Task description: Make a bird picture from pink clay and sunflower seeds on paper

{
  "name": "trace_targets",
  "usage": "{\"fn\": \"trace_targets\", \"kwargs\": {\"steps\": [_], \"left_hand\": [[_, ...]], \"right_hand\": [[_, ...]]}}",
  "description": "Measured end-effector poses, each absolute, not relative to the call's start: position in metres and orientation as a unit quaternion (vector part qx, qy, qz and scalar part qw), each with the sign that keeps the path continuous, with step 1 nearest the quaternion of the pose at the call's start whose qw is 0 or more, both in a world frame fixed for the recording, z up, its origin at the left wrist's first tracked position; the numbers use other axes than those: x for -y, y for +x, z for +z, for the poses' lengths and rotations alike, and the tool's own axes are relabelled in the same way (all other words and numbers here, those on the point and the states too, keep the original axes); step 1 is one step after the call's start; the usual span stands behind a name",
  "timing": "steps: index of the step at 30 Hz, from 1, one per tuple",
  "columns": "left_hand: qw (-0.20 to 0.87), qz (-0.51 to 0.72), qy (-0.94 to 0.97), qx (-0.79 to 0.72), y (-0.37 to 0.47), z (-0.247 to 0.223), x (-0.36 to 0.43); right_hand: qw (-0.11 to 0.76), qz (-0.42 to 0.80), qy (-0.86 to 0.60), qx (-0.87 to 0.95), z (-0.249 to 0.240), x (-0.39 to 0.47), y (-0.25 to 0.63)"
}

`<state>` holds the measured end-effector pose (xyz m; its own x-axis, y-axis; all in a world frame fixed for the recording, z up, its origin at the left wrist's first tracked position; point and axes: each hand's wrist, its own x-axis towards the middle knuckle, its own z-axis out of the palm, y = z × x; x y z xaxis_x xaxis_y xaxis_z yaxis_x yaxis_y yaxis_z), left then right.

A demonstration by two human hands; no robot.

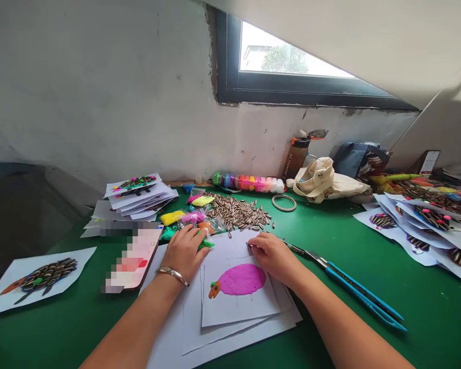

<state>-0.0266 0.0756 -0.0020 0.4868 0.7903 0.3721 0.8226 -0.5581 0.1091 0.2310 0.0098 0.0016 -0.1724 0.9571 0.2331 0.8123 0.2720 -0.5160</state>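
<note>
The left hand point(185, 251), fingers curled, rests on a bag of green clay point(206, 240) left of the paper sheets point(230, 246); the right hand point(271, 253) pinches a small dark object point(249, 245) at their far right. Between the wrists, the picture of a pink-bodied animal point(242, 280) lies on top, near a pile of seeds point(236, 211) on the far side.

Green table point(322, 220), magenta oval point(243, 279), striped seeds point(240, 211), blue-handled tool point(364, 294)

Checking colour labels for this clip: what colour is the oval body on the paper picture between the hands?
Bright magenta-pink; the head view shows it.
</note>
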Motion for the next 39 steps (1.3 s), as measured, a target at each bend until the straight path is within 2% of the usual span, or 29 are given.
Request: {"fn": "trace_targets", "kwargs": {"steps": [9, 16, 27, 33, 39], "left_hand": [[0.040, -0.218, -0.849, 0.480, -0.021, 0.007, -0.069], [-0.056, -0.296, -0.824, 0.480, -0.026, 0.007, -0.075], [-0.114, -0.351, -0.773, 0.516, -0.028, 0.013, -0.074], [-0.157, -0.379, -0.751, 0.517, -0.028, 0.014, -0.073], [-0.151, -0.366, -0.778, 0.488, -0.024, 0.007, -0.069]], "right_hand": [[0.258, 0.133, -0.594, 0.750, 0.002, -0.010, 0.230], [0.260, 0.131, -0.593, 0.751, 0.001, -0.008, 0.230], [0.281, 0.123, -0.597, 0.741, -0.002, -0.009, 0.231], [0.331, 0.116, -0.579, 0.736, 0.024, -0.019, 0.203], [0.297, 0.114, -0.559, 0.766, 0.045, -0.047, 0.167]]}}
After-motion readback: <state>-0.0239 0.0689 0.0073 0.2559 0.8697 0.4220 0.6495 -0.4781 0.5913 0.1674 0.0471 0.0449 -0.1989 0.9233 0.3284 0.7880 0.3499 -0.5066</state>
